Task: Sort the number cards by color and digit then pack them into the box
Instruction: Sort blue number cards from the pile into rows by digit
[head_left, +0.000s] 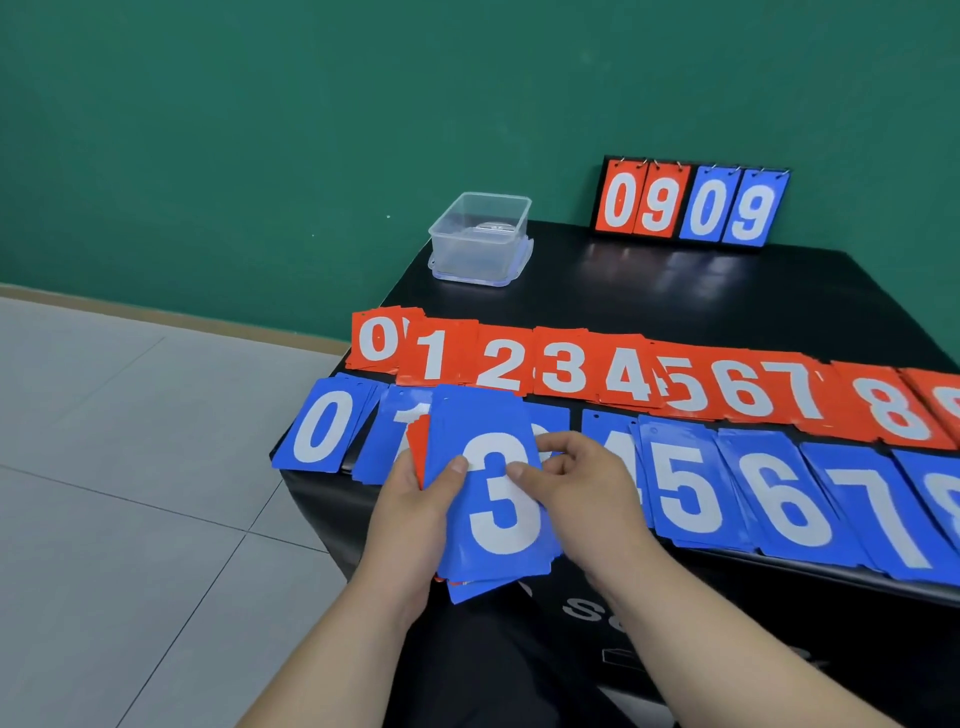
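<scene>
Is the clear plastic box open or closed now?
Open. The box has an uncovered top; its lid seems to lie under it.

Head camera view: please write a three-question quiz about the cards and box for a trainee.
1. True or false: the clear rectangular plastic box already holds cards.
2. Which white digit tops the stack of blue and red number cards held by the left hand and right hand? A 3, B 5, C 8.
3. Complete: the row of sorted piles nearer the green wall is ___.
Key: 1 false; 2 A; 3 red.
</scene>
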